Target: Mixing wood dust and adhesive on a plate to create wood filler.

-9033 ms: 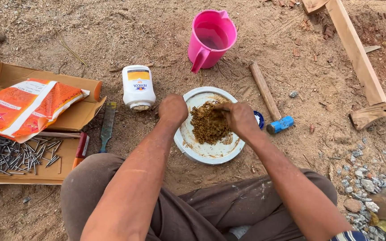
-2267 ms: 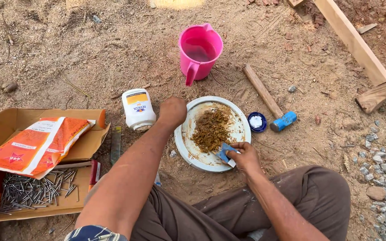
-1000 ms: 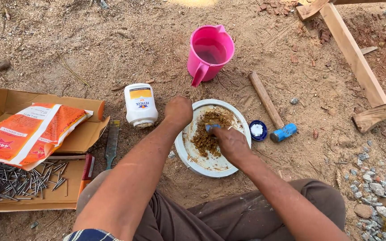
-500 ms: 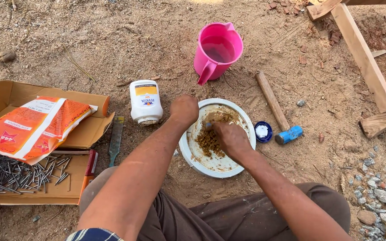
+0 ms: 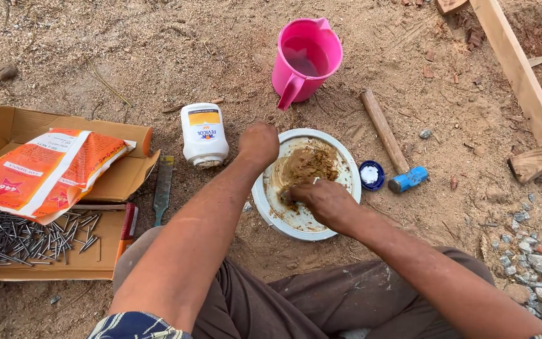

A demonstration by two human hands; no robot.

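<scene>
- Plate point(image 5: 340, 216), white and round, is lying on the sandy ground point(image 5: 95, 56) before the knees, holding brown paste point(image 5: 305, 164).
- Left hand point(image 5: 258, 143) is closing on the plate's left rim.
- Right hand point(image 5: 321, 198) is pressing into the paste, apparently pinching a small scraper.
- Glue bottle point(image 5: 203, 134), pink jug point(image 5: 305, 58) and hammer point(image 5: 390, 141) are crowding the plate's edges.

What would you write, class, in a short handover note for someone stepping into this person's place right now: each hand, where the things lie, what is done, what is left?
Left hand: resting on the rim of the white plate, steadying it.
Right hand: down in the plate, fingers closed on a small tool, working the brown paste.
Nearby: white bottle left of the plate, blue cap and hammer right, pink jug behind.
Done: paste heaped in the plate.
Left: smears along the plate's near edge not yet gathered.
</scene>
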